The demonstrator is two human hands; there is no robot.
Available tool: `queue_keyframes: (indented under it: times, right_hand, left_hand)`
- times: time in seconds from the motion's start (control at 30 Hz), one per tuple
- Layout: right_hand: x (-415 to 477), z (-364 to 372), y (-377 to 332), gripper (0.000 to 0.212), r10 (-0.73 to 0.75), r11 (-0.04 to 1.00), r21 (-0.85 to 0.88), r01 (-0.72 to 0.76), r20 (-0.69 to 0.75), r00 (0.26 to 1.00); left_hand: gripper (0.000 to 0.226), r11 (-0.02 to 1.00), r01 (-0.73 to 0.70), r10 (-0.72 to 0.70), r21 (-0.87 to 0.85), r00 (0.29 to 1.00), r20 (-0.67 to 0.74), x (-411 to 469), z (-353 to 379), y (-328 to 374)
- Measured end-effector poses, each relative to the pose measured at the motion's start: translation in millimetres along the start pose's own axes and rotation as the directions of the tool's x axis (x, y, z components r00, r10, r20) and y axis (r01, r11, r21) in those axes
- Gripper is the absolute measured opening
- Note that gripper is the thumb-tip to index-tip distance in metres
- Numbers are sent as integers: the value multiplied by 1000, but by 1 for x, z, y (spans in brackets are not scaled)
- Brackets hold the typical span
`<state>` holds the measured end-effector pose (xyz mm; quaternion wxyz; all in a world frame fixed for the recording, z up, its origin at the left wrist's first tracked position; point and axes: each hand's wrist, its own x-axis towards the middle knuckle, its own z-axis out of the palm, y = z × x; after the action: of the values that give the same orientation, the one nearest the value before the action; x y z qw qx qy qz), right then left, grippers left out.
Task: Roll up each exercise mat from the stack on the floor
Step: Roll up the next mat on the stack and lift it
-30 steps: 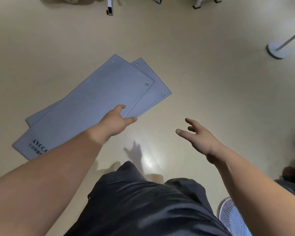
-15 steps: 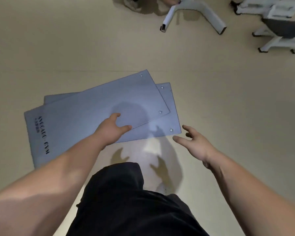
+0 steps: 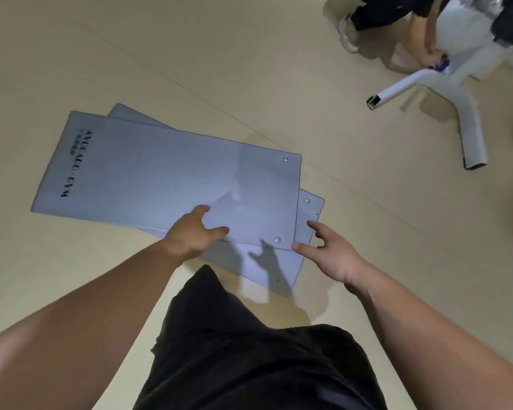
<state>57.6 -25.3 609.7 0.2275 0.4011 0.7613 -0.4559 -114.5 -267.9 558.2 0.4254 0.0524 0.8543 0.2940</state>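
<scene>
Right hand (image 3: 332,255), fingers wide, has closed on the top mat (image 3: 166,176) corner just ahead; left hand (image 3: 193,235) fingers still rest loosely on it, so rolling can start

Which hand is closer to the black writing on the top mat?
Left. The left hand is over the near edge of the top mat, between the writing and the right hand, which is by the corner at the mat's other end.

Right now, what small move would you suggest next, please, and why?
Probably grip the top mat by its eyelet end and curl it over to start rolling: it lies flat on the second mat, and the left hand and right hand hover open near that end.
</scene>
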Motion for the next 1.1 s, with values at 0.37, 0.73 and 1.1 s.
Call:
queue_keyframes:
  times: [0.37, 0.73, 1.1]
  right_hand:
    - [233, -115, 52, 86, -207, 747, -504, 434, 445, 872]
    - [351, -119, 113, 87, -1, 469, -660, 587, 664, 747]
    - [563, 51, 262, 85, -5, 401, -647, 648, 706, 708]
  left_hand:
    - [83, 922, 326, -361, -208, 917, -167, 77, 141, 77]
    - [82, 751, 451, -555, -482, 827, -90, 116, 302, 95]
    - [81, 669, 492, -613, -557, 789, -39, 334, 477, -80]
